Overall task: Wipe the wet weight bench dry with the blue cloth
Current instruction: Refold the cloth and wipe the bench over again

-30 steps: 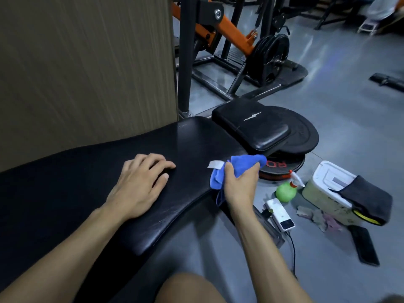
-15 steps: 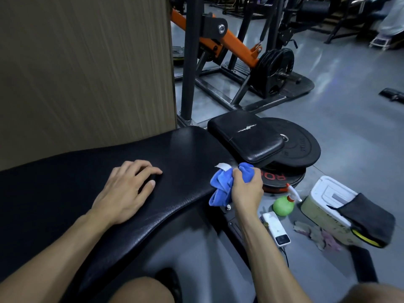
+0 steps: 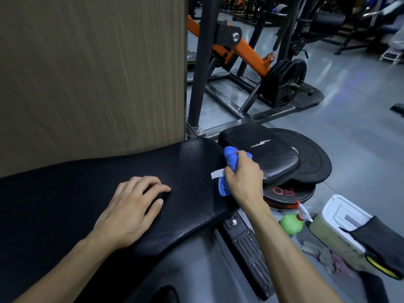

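Note:
The black padded weight bench runs from the lower left to the centre. My left hand lies flat on its top, fingers spread, holding nothing. My right hand is closed around the bunched blue cloth, which has a white tag, and presses it against the bench's right end, in the gap beside the smaller black seat pad. Part of the cloth hangs below my hand.
A wooden panel stands right behind the bench. Black weight plates lie stacked under the seat pad. On the floor at right are a green spray bottle, a white box with a dark cloth, and an orange-armed machine behind.
My right hand has carried the cloth up from the bench's lower right edge to its far right end next to the seat pad. My left hand has stayed flat on the bench.

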Motion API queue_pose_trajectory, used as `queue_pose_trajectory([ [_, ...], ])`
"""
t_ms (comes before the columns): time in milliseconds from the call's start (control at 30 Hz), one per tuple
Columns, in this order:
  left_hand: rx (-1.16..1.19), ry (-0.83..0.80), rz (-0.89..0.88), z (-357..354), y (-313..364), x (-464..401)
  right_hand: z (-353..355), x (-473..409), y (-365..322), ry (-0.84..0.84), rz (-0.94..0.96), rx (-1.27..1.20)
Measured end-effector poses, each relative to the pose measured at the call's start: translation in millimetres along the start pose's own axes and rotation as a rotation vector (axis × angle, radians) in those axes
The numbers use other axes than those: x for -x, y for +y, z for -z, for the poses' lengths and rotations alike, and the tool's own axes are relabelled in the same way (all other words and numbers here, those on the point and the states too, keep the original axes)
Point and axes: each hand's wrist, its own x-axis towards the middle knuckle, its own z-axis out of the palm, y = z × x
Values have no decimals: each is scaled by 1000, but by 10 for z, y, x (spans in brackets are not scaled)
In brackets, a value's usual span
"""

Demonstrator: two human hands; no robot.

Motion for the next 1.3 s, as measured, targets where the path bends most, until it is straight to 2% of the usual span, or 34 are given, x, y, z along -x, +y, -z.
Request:
queue_pose_trajectory([
  [133,35,6,2,-10,-18,-3,-312,-548,-269,-77,68,42],
  [267,58,10,13,-25,-47,-32,-545,-1104,-401,-240,94,37],
  [367,53,7,26,-22,-48,-37,-485,-1146,-327,-308,144,39],
  [567,72,12,35,-21,-54,-25,-128,-661,44,-259,379,166],
  [700,92,17,32,-44,-76,-35,-36,-516,120,-269,387,232],
  [867,94,17,19,-31,-96,-51,-347,-825,-185,-229,347,275],
  [967,79,15,4,-8,-95,-37,-385,-853,-271,-256,319,241],
  [1100,20,10,-2,12,-50,-20,-6,-444,107,-258,362,198],
  [1200,-33,-12,-9,37,-17,-26,332,-105,401,-329,312,21],
  [1300,-99,-53,-44,76,38,-109,485,129,573,-310,270,-114],
])
